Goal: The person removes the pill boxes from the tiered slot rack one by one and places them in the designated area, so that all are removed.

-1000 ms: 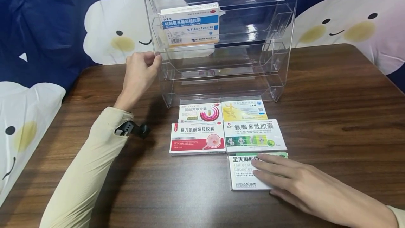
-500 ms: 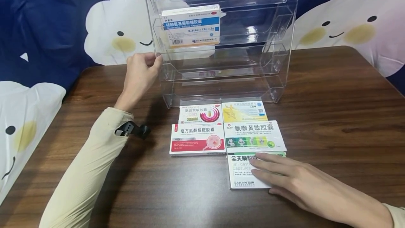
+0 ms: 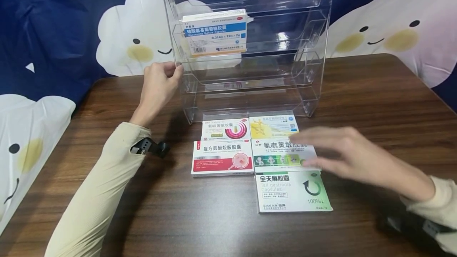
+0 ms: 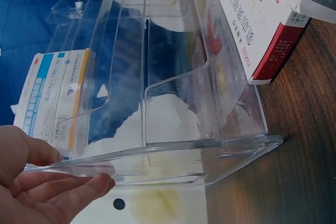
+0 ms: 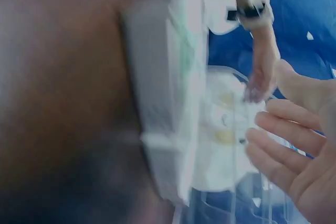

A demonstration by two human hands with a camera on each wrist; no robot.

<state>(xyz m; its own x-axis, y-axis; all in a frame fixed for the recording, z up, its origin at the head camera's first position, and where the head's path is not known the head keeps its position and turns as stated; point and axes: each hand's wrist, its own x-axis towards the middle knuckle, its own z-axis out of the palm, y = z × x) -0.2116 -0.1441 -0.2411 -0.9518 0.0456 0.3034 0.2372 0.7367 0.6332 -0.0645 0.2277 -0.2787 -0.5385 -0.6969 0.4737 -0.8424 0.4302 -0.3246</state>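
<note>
My left hand (image 3: 157, 89) pinches the left side edge of a clear plastic tiered rack (image 3: 246, 85); in the left wrist view thumb and fingers lie on either side of that edge. My right hand (image 3: 344, 154), blurred, hovers with extended fingers over a white-and-green medicine box (image 3: 282, 162), partly covering it. Just nearer, uncovered, lies the Tall gastrodia capsule box (image 3: 290, 197). Alongside are a red-and-white medicine box (image 3: 221, 163), a white box with pink rings (image 3: 223, 129) and a yellow-and-white box (image 3: 271, 127). A blue-and-white glucosamine box (image 3: 216, 37) stands in the rack's left part.
The boxes lie flat on a dark wooden table (image 3: 171, 213), in front of the rack's base. A dark blue cloth (image 3: 46, 46) with cloud faces hangs behind. Dark straps with cameras sit at both wrists.
My right hand has lifted off the Tall gastrodia box and moved forward, over the white-and-green box above it. That box shifted slightly left earlier. My left hand stays on the rack.
</note>
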